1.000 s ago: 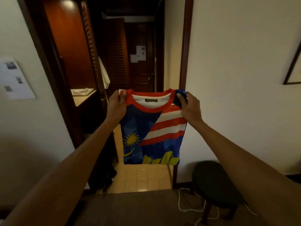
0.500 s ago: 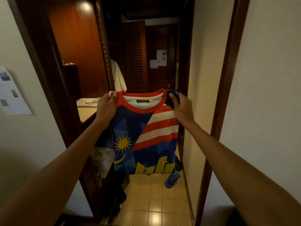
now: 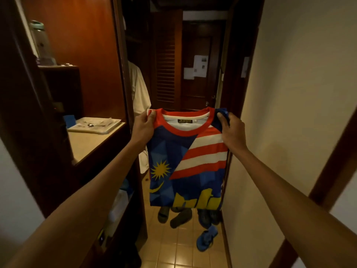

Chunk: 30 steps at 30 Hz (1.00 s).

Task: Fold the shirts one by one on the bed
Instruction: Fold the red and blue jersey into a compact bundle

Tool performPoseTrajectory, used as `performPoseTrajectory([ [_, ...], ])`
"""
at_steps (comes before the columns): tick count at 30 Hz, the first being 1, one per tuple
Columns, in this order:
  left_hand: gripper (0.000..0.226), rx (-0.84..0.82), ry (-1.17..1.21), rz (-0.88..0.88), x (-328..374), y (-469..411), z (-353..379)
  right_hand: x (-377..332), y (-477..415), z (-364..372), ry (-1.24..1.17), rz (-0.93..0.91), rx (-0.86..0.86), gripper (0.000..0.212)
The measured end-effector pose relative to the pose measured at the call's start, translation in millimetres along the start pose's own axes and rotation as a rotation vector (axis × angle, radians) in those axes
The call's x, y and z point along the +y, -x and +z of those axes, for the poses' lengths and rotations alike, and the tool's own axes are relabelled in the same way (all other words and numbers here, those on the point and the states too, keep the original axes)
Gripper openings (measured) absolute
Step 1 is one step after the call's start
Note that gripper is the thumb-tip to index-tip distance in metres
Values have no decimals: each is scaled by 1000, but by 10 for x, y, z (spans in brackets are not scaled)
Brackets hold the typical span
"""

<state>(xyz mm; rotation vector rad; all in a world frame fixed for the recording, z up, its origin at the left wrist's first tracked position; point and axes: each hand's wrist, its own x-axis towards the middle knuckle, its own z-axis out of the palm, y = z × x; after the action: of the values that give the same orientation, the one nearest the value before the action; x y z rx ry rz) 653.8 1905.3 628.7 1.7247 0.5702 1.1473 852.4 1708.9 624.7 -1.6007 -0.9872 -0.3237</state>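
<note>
Fingers of the left hand (image 3: pixel 143 128) and right hand (image 3: pixel 232 130) are pinching the shirt (image 3: pixel 185 167) at its shoulders, likely so it is hanging straight. It is dangling mid-air above the tiled floor (image 3: pixel 173 248).

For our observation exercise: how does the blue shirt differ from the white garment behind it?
The blue shirt is patterned with stripes and a sun; the white garment is plain. The left hand and right hand hold the blue shirt; the white garment hangs untouched, partly hidden. Both hang vertically.
</note>
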Motion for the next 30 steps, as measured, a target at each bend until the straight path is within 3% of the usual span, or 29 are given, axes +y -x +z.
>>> performPoseTrajectory([
  [8,34,-95,17,-2,-550,-1728,255,624,-1185,881,36,46,74,27],
  [18,28,-144,104,-42,-1384,-3275,894,1654,-2486,1653,67,103,89,29],
  [30,31,12,105,-110,-2551,-5523,1703,3361,-4580,2988,-24,116,-15,25],
])
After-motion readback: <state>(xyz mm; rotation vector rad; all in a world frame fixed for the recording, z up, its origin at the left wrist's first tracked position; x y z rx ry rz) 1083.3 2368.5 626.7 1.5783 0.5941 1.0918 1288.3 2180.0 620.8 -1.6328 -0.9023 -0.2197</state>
